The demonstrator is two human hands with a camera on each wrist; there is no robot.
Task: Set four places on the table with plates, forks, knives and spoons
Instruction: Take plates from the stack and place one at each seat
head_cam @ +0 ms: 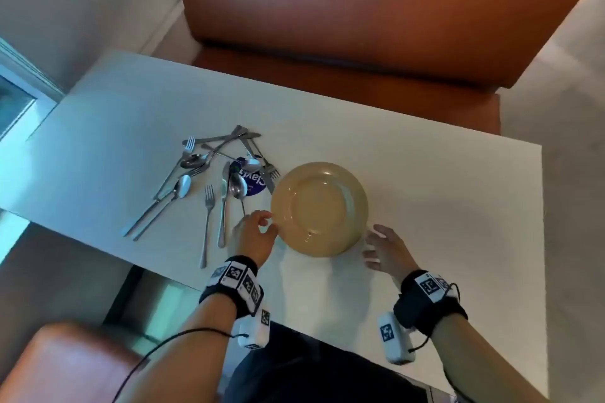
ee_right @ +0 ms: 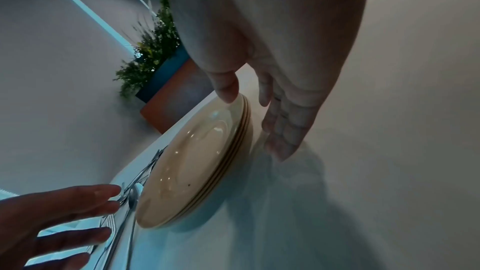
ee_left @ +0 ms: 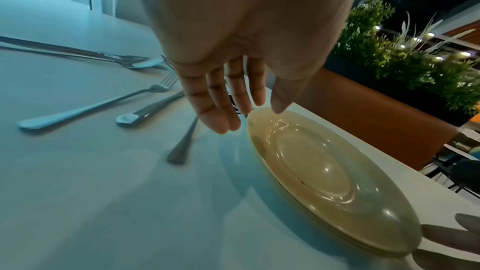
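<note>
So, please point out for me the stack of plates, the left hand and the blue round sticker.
stack of plates point(head_cam: 319, 206), head view, flat centre of the top plate.
left hand point(head_cam: 253, 235), head view, back of the hand.
blue round sticker point(head_cam: 257, 185), head view, its bare right part beside the spoons.

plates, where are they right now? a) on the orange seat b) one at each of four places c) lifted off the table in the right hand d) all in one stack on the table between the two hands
d: the plates lie in one stack on the table, their layered rims plain in the right wrist view, with the left hand and right hand open on either side.
</note>
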